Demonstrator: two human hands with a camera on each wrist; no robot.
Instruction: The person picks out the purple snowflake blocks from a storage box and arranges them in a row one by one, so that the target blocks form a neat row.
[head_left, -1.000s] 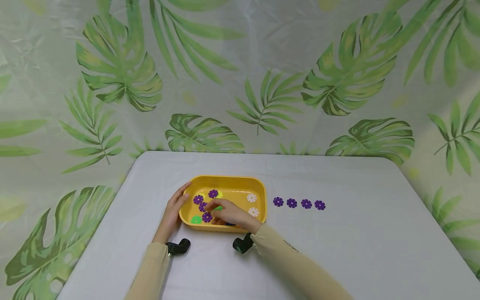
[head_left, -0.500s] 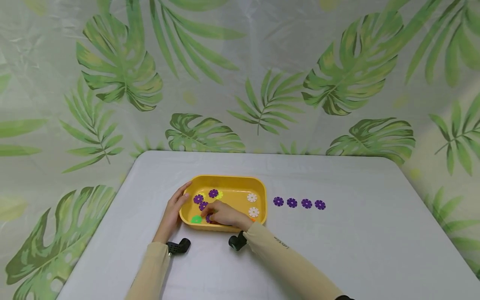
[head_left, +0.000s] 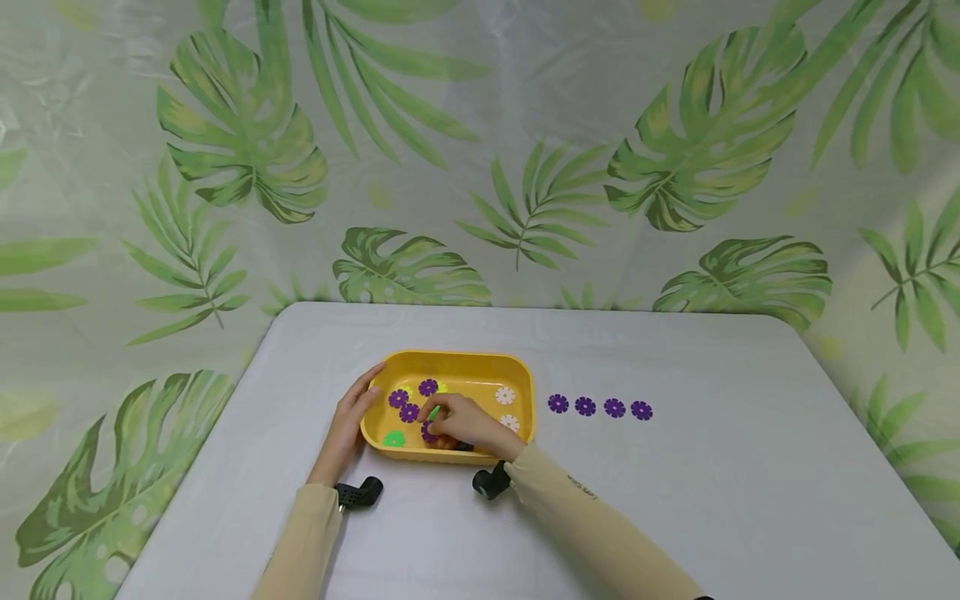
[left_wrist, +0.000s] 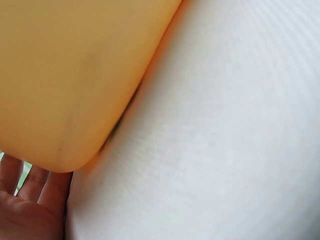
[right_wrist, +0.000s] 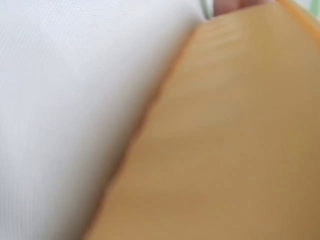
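My right hand (head_left: 461,423) curls its fingertips around a purple flower disc (head_left: 429,432) near the front edge of the yellow tray (head_left: 450,362). My left hand (head_left: 348,421) lies flat, fingers straight, against the tray's left wall. The tray is smooth plastic, round-cornered, long axis left-right on the table (head_left: 675,500).

- The desk (head_left: 675,500) has a pale grey-white top with rounded far corners and stands against a leaf-print backdrop.
- A yellow tray (head_left: 450,362) sits on the desk, left of the middle, its long side running left to right.
- Four purple flower discs (head_left: 599,407) lie flat on the desk in a straight row just right of the tray, evenly spaced and apart from each other.
- In the wrist views the tray's outer wall meets the desk's finely woven surface.
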